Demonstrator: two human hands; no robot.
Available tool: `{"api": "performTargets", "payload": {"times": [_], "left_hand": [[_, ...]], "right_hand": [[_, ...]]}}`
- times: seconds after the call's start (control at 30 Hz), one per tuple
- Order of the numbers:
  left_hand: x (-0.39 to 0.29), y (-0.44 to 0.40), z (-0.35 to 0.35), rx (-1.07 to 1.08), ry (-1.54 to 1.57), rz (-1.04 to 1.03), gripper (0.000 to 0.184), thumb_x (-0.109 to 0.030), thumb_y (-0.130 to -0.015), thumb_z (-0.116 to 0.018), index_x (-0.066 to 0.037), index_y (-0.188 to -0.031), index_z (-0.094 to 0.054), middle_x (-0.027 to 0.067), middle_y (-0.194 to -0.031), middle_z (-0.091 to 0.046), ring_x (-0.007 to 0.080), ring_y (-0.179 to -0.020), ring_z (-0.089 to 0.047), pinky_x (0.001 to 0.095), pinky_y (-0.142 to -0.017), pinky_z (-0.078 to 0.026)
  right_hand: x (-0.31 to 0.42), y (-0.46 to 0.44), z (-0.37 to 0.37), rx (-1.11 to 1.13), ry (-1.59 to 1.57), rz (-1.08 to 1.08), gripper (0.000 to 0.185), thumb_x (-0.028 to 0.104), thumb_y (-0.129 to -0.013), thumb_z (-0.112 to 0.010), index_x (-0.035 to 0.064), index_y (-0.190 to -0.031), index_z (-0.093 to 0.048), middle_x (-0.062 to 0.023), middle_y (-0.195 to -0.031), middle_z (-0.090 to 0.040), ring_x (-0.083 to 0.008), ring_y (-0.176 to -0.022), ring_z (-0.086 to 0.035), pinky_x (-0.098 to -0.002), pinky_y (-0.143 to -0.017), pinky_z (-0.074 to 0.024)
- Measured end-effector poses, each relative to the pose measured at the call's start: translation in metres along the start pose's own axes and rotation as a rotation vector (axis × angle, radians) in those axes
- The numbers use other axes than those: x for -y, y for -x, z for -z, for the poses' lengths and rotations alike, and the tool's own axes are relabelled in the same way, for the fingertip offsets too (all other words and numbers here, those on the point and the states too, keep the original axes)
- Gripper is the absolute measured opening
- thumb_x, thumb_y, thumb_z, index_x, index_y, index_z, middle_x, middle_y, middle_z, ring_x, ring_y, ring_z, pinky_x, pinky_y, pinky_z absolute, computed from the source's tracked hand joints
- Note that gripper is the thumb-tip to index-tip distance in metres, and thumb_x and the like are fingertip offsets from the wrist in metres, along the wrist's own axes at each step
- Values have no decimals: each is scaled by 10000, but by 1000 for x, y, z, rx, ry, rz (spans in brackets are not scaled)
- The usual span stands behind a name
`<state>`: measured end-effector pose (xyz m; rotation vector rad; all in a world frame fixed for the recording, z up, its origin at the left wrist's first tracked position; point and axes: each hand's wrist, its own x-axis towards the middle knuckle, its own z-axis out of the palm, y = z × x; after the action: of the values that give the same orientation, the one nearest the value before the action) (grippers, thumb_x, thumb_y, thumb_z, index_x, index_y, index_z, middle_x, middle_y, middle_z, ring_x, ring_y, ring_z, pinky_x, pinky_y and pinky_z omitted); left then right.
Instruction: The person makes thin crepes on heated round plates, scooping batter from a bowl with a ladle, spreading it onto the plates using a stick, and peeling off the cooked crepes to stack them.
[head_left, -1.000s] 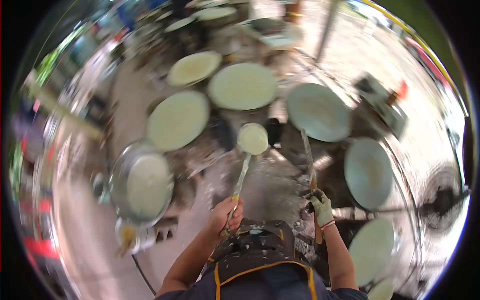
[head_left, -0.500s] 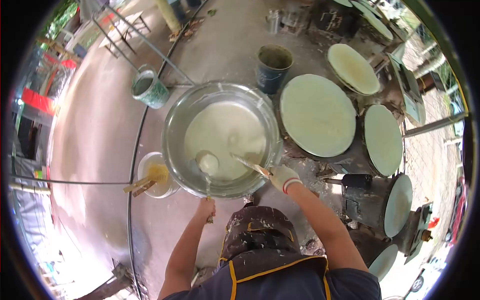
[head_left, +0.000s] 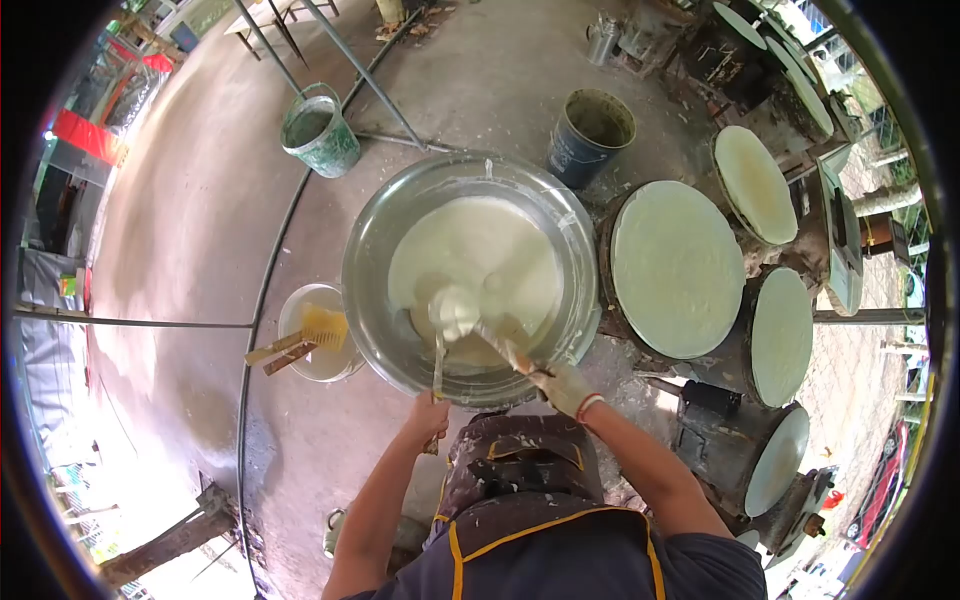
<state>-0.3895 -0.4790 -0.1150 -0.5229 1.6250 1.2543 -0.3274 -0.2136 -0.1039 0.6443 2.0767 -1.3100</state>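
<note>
A wide metal basin (head_left: 370, 250) of creamy white batter (head_left: 480, 230) stands right in front of me. My left hand (head_left: 427, 416), bare, is closed around the handle of a ladle (head_left: 455, 312). The ladle's bowl carries white batter and is over the middle of the basin. On my right hand (head_left: 567, 388) is a pale work glove with a red-and-white cuff. Its fingers wrap the end of a batter-smeared stick (head_left: 507, 350) that slants over the near right rim. The stick's far tip meets or overlaps the ladle bowl; contact is unclear.
Left of the basin, a white bucket (head_left: 292, 310) holds a yellow-bristled brush (head_left: 322, 328) with wooden handles. Beyond stand a green bucket (head_left: 322, 135) and a dark bucket (head_left: 592, 135). Round griddles with pale tops (head_left: 678, 270) line the right. A black hose (head_left: 275, 260) crosses the floor.
The ladle has moved right and away from me, to the stick's tip. My gloved hand has come slightly lower with the stick. The whole view has shifted a little.
</note>
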Motion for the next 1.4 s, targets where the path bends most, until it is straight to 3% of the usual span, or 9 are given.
{"api": "performTargets", "payload": {"times": [0.07, 0.23, 0.43, 0.67, 0.77, 0.97, 1.17, 1.33, 1.4], "left_hand": [[-22, 26, -3, 35, 76, -101, 108, -109, -862, -486, -82, -934, -410, -4, -538, -365, 87, -377, -357, 248, -326, -294], [-45, 8, -15, 19, -10, -258, 124, -124, -858, -494, -53, -921, -415, 8, -548, -405, 96, -382, -386, 260, -323, -309], [18, -145, -1, -337, -657, -430, 198, -159, -812, -544, 1, -853, -435, 51, -551, -447, 177, -387, -460, 325, -338, -375], [-21, -92, -41, 453, 567, 156, 262, -141, -864, -480, -119, -627, -370, -20, -501, -341, 73, -343, -301, 244, -311, -265], [-64, -33, -42, 557, 669, 25, 324, -171, -901, -472, -148, -609, -335, -49, -495, -289, 49, -342, -251, 216, -307, -221], [-211, 117, -45, 562, 600, -461, 178, -193, -939, -448, -127, -773, -449, -60, -525, -302, 33, -335, -248, 202, -286, -172], [-268, 202, -40, 679, 452, -943, 71, -153, -919, -473, -94, -889, -446, -38, -531, -308, 42, -332, -265, 204, -276, -192], [-230, 177, -42, 234, 181, -680, 66, -121, -880, -487, -90, -876, -430, -21, -548, -329, 66, -356, -307, 219, -310, -248], [-198, 150, -47, 349, 178, -534, 84, -124, -872, -489, -88, -843, -419, -18, -557, -346, 76, -370, -326, 220, -326, -266]], "right_hand": [[-3, 9, 14, -70, -348, -23, 262, 258, -882, -536, 28, -971, -622, -10, -567, -536, -57, -428, -455, -235, -399, -362], [8, 4, 44, -84, -329, -59, 264, 253, -893, -517, 35, -1007, -613, -1, -558, -525, -65, -421, -445, -237, -398, -357], [15, -31, 64, 87, -373, -228, 219, 224, -898, -524, 54, -1009, -607, 0, -550, -516, -86, -383, -429, -251, -347, -327], [-32, -45, -5, 15, -593, -336, 253, 243, -876, -570, 68, -1057, -585, 21, -567, -513, -76, -391, -440, -237, -317, -303], [-31, -41, -15, 22, -1048, -177, 257, 236, -874, -579, 94, -1087, -572, 37, -609, -512, -70, -414, -439, -220, -325, -283], [154, 58, 69, 117, -1188, 362, 266, 266, -858, -593, 61, -1026, -563, 10, -688, -535, -52, -509, -458, -185, -373, -303], [201, 118, 114, 42, -1063, 888, 304, 244, -845, -571, 31, -1061, -546, -1, -708, -545, -55, -555, -474, -188, -443, -356], [152, 127, 105, -109, -1001, 488, 180, 211, -888, -524, 60, -977, -561, -7, -654, -537, -50, -459, -439, -184, -379, -316], [110, 124, 92, -198, -924, 411, 239, 279, -877, -545, 58, -960, -582, 13, -617, -517, -47, -483, -441, -196, -418, -334]]}}
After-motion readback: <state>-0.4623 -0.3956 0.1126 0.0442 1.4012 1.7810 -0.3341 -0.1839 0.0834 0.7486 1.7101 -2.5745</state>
